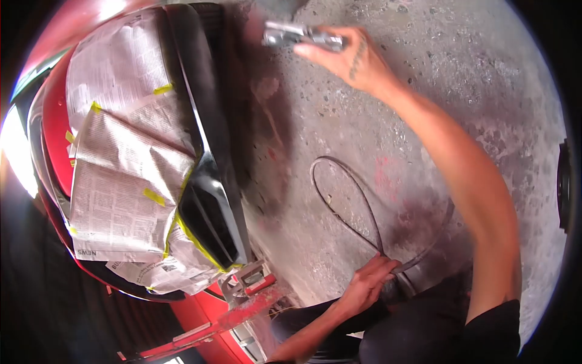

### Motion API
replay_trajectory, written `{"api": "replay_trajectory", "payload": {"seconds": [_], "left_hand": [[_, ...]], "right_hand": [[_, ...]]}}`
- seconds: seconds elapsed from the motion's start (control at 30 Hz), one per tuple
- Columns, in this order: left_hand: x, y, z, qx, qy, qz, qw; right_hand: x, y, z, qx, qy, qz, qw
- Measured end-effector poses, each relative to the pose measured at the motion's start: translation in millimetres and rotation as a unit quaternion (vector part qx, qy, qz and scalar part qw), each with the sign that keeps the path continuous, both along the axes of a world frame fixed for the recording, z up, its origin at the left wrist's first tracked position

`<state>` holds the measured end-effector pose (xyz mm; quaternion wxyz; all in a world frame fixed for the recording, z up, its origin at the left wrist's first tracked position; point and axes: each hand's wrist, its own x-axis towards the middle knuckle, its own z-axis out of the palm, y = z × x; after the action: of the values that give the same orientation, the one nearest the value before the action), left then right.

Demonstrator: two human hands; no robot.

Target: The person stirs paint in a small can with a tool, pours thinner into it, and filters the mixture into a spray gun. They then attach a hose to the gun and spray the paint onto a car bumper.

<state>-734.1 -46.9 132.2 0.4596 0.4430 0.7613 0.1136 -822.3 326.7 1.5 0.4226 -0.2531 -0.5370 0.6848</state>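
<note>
High in the view, my right hand (348, 54) is closed around a silver spray gun (297, 37), which points left toward the car's black lower trim and stands apart from it. Slightly blurred, the gun shows only in part behind my fingers. Lower down, my left hand (368, 282) grips a thin grey hose (348, 219), which loops out above the fingers and runs off to the right behind my right forearm. Where the hose joins the gun cannot be seen. The black trim (209, 161) looks glossy along its edge.
Newspaper sheets (121, 182), held by yellow tape (154, 197), cover part of a red car body (54, 136) at left. A paint-marked red stand (242, 312) sits below the trim. The concrete floor (473, 73) is rough and stained. A dark round object (564, 188) lies at the right edge.
</note>
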Motion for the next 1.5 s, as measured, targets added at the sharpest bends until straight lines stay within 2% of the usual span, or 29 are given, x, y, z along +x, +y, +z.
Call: {"api": "replay_trajectory", "payload": {"seconds": [0.07, 0.1, 0.13, 0.17, 0.2, 0.27, 0.3, 0.37, 0.5, 0.57, 0.6, 0.67, 0.7, 0.8, 0.83, 0.87, 0.93, 0.97, 1.03, 1.07, 1.13, 1.17, 1.23, 1.4, 1.5], "left_hand": [[0.0, 0.8, 1.4, 0.025, 0.016, 0.021, 0.999], [0.5, 4.6, 4.7, 0.019, 0.031, 0.047, 0.998], [0.3, 8.3, 7.3, 0.015, 0.045, 0.074, 0.996], [-0.4, 11.6, 8.8, 0.013, 0.045, 0.077, 0.996], [-1.8, 15.3, 9.8, 0.017, 0.051, 0.077, 0.996], [-3.3, 17.3, 12.2, 0.023, 0.056, 0.077, 0.995], [-3.7, 16.4, 12.5, 0.023, 0.053, 0.068, 0.996], [-3.8, 13.2, 13.6, 0.023, 0.052, 0.057, 0.997], [2.7, 19.4, 7.1, 0.000, 0.031, 0.062, 0.998], [6.0, 18.9, 6.6, 0.000, 0.030, 0.059, 0.998], [5.5, 16.2, 3.2, 0.020, 0.043, 0.062, 0.997], [5.9, 15.2, 3.0, 0.039, 0.054, 0.066, 0.996], [4.2, 17.5, 4.4, 0.032, 0.057, 0.067, 0.996], [2.7, 20.1, 7.6, 0.024, 0.055, 0.061, 0.996], [1.5, 20.8, 7.8, 0.022, 0.053, 0.053, 0.997], [1.4, 20.7, 9.0, 0.021, 0.054, 0.051, 0.997], [3.7, 20.7, 10.2, 0.016, 0.048, 0.029, 0.998], [4.5, 20.7, 9.6, 0.017, 0.047, 0.028, 0.998], [6.6, 21.1, 7.7, 0.010, 0.046, 0.006, 0.999], [7.5, 23.3, 6.5, 0.010, 0.045, 0.005, 0.999], [9.1, 27.6, 5.6, 0.000, 0.024, 0.045, 0.999], [8.3, 27.3, 4.8, 0.002, 0.027, 0.045, 0.999], [4.8, 27.7, 2.8, 0.035, 0.041, 0.048, 0.997], [7.3, 36.8, 5.4, 0.048, 0.057, 0.077, 0.994], [6.2, 37.5, 4.4, 0.046, 0.056, 0.066, 0.995]], "right_hand": [[-17.8, 20.3, 6.7, 0.023, -0.010, -0.116, 0.993], [-25.3, 26.6, 10.3, 0.020, -0.011, -0.113, 0.993], [-32.5, 32.5, 13.8, -0.002, 0.038, -0.098, 0.994], [-36.3, 36.0, 15.3, -0.024, 0.085, -0.083, 0.993], [-41.2, 36.0, 10.0, -0.025, 0.084, -0.080, 0.993], [-47.1, 33.9, -0.5, 0.099, 0.072, -0.156, 0.980], [-35.8, 31.0, -3.3, 0.102, 0.073, -0.156, 0.980], [-2.0, 17.6, -5.4, 0.024, -0.001, 0.059, 0.998], [10.5, 25.4, -4.0, 0.019, -0.068, 0.080, 0.994], [-14.9, 37.4, -9.1, 0.066, -0.010, -0.119, 0.991], [-17.7, 43.9, -3.9, 0.066, -0.010, -0.119, 0.991], [-18.5, 56.3, 8.7, 0.034, 0.067, -0.070, 0.995], [-22.3, 59.0, 11.6, 0.045, 0.097, -0.083, 0.991], [-17.1, 48.3, 9.5, 0.040, 0.064, -0.061, 0.995], [-18.7, 46.2, 5.8, 0.066, 0.024, -0.107, 0.992], [-7.3, 40.6, -3.7, 0.065, 0.024, -0.108, 0.992], [37.9, 22.1, 5.9, 0.029, -0.103, 0.084, 0.991], [45.9, 19.7, 0.4, 0.029, -0.104, 0.083, 0.991], [56.1, 18.2, -7.9, 0.043, -0.083, 0.166, 0.982], [53.6, 19.7, -9.1, 0.043, -0.084, 0.166, 0.982], [39.6, 27.5, -6.9, 0.034, -0.079, 0.050, 0.995], [30.4, 34.3, -2.6, 0.036, -0.077, 0.050, 0.995], [10.8, 53.2, 12.5, 0.042, 0.032, -0.063, 0.997], [-10.3, 87.0, 33.5, 0.097, 0.027, -0.098, 0.990], [5.3, 73.3, 30.8, 0.085, 0.048, -0.039, 0.994]]}}
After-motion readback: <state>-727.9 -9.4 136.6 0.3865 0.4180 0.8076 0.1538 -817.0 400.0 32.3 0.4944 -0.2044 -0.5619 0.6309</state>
